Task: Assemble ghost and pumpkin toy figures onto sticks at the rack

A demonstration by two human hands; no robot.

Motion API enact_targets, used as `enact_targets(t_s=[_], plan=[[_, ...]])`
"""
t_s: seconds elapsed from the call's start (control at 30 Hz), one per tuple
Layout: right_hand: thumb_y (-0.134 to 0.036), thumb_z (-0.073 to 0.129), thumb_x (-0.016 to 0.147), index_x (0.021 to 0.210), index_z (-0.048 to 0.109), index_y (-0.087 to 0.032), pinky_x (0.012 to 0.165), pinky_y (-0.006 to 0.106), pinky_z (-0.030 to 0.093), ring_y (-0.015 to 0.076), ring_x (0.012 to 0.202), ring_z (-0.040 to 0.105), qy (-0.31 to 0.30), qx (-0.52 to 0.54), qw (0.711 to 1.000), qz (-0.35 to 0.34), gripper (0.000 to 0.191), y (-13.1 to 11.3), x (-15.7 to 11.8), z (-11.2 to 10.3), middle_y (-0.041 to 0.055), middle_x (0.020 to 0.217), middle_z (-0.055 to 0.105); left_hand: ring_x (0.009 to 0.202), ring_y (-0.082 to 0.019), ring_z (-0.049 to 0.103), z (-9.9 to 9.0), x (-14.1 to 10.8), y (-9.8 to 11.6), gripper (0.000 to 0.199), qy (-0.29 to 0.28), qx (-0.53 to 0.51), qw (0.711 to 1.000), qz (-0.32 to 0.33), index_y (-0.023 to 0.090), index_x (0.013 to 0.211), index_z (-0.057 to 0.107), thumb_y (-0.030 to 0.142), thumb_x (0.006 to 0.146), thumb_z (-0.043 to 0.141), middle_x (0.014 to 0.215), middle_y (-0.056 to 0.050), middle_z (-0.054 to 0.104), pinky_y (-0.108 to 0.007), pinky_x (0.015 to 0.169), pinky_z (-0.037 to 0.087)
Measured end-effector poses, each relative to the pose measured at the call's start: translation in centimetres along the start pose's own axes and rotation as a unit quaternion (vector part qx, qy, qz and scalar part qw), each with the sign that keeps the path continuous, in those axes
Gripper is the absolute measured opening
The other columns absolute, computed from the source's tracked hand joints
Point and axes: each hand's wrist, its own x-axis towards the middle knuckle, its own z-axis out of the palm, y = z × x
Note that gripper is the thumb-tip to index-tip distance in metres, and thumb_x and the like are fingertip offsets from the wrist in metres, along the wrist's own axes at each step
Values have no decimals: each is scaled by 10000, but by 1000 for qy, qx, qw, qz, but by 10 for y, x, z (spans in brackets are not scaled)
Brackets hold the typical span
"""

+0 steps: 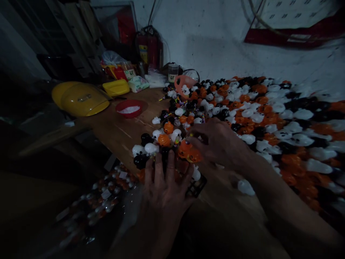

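Observation:
My left hand [167, 180] lies palm down with its fingers spread over a small cluster of black, white and orange figures near the table's front edge. Just right of it, my right hand [212, 142] is bent over an orange pumpkin figure [188, 151], thumb and fingers curled close together; what is between them is too small and dark to make out. White ghost figures [151, 148] and a black one [140, 161] lie beyond my left fingertips. Part of a black grid-like tray [196, 187] shows beside my left thumb.
A large heap of figures [264, 118] covers the right side. At the back left are a red bowl [129, 109], a yellow scoop-shaped object [81, 99] and a tissue pack [138, 83]. Below the table edge hangs a plastic bag of figures [107, 196]. One ghost [245, 187] lies near my right forearm.

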Motion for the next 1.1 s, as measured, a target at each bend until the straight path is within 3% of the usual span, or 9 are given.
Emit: enact_targets(t_s=[0.13,0.23,0.33,0.43,0.6,0.7,0.83,1.0,1.1], plan=[[-315,518,905,1007,663,-192,627,249,415,144,700,624,-26,74,997,10,216,3,-1,0,41,863,697,1301,-492,344,1,0,1,765,-5,0,1000,-6,367,1326,485,612,636,707,1450,-166,398,-673,1003,311],[-289,515,909,1007,647,-188,618,238,421,144,734,635,-42,110,993,18,193,5,-2,4,38,902,699,1313,-482,334,-1,1,4,809,-12,-5,1000,-20,359,1318,496,579,587,764,1455,-163,398,-670,1022,286],[-263,510,903,956,636,-187,588,240,401,139,679,614,-72,89,993,21,156,6,-3,7,31,838,685,1325,-468,323,-4,2,6,836,-14,-9,1000,-25,353,1323,491,556,568,788,1463,-159,390,-658,1048,262],[-247,459,921,1051,591,-203,600,249,399,139,678,595,-74,76,994,9,191,4,-5,8,39,868,670,1325,-465,326,-4,3,6,840,-13,-11,999,-32,361,1319,488,572,563,785,1459,-147,397,-658,1051,261],[-285,500,903,1136,520,-237,532,228,378,117,577,544,-117,106,987,-28,239,6,-6,17,3,785,634,1335,-452,322,-1,2,4,758,-9,7,1000,-19,342,1340,456,538,663,736,1445,-152,409,-667,1048,270],[-241,557,854,1192,481,-269,523,217,371,118,579,556,-129,75,988,-39,348,11,-7,22,-17,788,628,1311,-469,355,-1,3,2,742,-15,14,1000,-7,349,1345,444,551,684,713,1439,-171,411,-671,1026,292],[-219,550,836,1252,418,-243,560,241,371,171,713,616,-129,-12,990,-50,436,11,-7,28,39,943,650,1287,-477,385,0,6,-1,761,-17,20,1000,2,358,1341,444,606,666,694,1427,-180,426,-673,1000,318],[-112,482,802,1208,404,-182,544,254,328,191,703,614,-118,-78,989,-41,419,-7,-8,43,49,839,645,1283,-478,387,2,6,-4,695,-24,12,999,17,299,1310,490,560,700,695,1420,-196,435,-674,1002,312],[-135,491,798,1193,409,-172,530,259,311,193,680,624,-110,-93,989,-18,406,-10,-5,48,48,822,657,1264,-497,402,1,7,-4,699,-27,14,999,18,284,1294,513,558,682,711,1412,-210,440,-676,984,334]])
